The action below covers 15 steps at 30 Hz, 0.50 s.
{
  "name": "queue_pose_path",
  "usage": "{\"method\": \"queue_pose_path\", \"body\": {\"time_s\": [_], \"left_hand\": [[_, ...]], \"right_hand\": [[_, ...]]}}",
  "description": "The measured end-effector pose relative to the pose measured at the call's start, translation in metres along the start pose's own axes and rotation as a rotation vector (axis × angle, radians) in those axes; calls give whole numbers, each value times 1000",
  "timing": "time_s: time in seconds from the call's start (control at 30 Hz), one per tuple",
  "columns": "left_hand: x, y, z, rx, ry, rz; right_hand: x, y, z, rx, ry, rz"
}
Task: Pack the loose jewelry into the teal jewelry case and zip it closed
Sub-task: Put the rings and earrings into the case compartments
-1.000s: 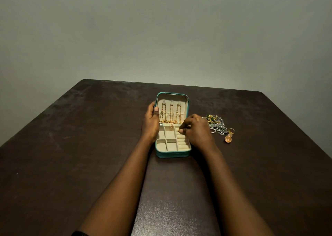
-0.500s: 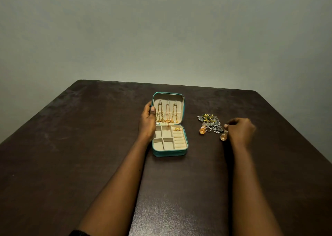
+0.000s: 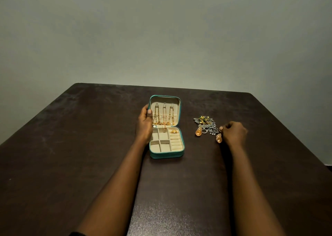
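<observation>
The teal jewelry case (image 3: 166, 154) lies open at the table's middle, its lid (image 3: 177, 108) raised at the far side. Gold chains (image 3: 163, 116) hang inside the lid. A gold ring (image 3: 173, 131) sits in the top ring slot of the beige tray. My left hand (image 3: 144, 126) grips the lid's left edge, thumb inside. The loose jewelry pile (image 3: 206, 124) of silver and gold pieces lies to the right of the case, with an orange-gold earring (image 3: 198, 132) at its left. My right hand (image 3: 234, 133) rests at the pile's right edge, fingertips bunched just above a second orange-gold earring (image 3: 218, 138); a grip is not discernible.
The dark brown table (image 3: 89, 146) stretches wide to the left and toward me. Its far edge meets a plain grey wall (image 3: 161, 38), and its right edge runs close beyond my right hand.
My right hand left the case tray, where a gold ring now sits, and went right to the jewelry pile. Since half a second ago it has barely moved. My left hand keeps hold of the lid.
</observation>
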State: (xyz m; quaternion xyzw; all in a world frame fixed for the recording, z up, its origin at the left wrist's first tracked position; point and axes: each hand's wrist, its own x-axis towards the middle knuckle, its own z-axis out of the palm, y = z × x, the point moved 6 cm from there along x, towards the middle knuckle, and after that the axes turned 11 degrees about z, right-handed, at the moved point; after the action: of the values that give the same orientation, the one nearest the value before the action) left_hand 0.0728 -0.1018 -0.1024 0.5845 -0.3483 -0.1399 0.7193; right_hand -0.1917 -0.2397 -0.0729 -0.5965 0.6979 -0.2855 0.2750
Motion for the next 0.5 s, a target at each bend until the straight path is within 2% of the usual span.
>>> {"method": "queue_pose_path", "body": {"time_s": [0.1, 0.17, 0.37, 0.43, 0.5], "left_hand": [[0, 0, 0, 6, 6, -8], [0, 0, 1, 8, 6, -9], [0, 2, 0, 0, 11, -1], [0, 3, 1, -8, 5, 6], [1, 2, 0, -2, 4, 7]], "right_hand": [[-6, -4, 1, 157, -61, -47], [-12, -8, 4, 338, -167, -44], [-38, -26, 16, 1107, -621, 275], [-46, -29, 21, 1230, -730, 375], [-52, -30, 24, 1255, -800, 448]]}}
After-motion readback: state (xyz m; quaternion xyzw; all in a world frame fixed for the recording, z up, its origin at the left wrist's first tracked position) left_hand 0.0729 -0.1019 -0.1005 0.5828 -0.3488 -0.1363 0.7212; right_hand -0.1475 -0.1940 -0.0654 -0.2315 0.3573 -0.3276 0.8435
